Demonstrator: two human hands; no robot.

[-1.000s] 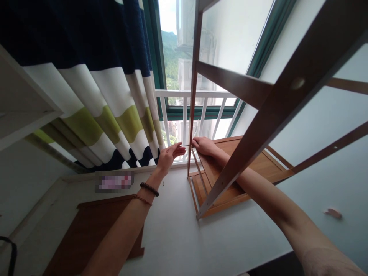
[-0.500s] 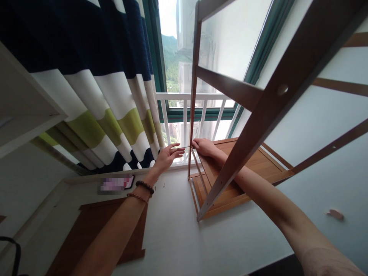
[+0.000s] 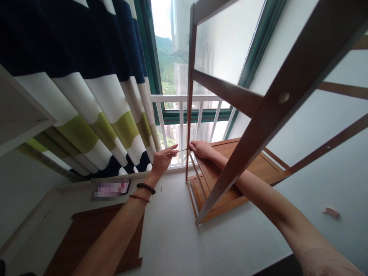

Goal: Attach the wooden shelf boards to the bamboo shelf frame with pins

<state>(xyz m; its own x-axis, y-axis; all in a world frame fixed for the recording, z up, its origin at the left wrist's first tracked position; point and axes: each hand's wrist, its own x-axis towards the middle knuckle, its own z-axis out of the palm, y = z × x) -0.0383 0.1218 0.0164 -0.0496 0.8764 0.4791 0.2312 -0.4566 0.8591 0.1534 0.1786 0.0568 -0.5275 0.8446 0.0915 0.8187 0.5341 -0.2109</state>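
My left hand [image 3: 162,158], with bracelets at the wrist, pinches a thin metal rod that looks like a hex key [image 3: 182,150]. Its tip meets the outer side of a brown wooden post [image 3: 190,96] of a shelf frame. On the other side of that post, my right hand [image 3: 201,148] is closed around the corner of a wooden shelf panel [image 3: 209,168], just where it joins the post. My right forearm passes behind the near slanted post [image 3: 247,147], through the frame. What lies inside the right fingers is hidden.
A loose brown wooden panel [image 3: 94,226] lies at the lower left, near a phone [image 3: 125,188]. One small screw [image 3: 161,189] is on the white surface. A striped curtain [image 3: 100,126] hangs left, beside white railing bars [image 3: 181,126] and a window. A pink object [image 3: 332,212] sits right.
My left hand has turned and closed its fingers into a pinch on the rod, drawn slightly away from the post. The right hand stays at the panel corner. The view has shifted a little.
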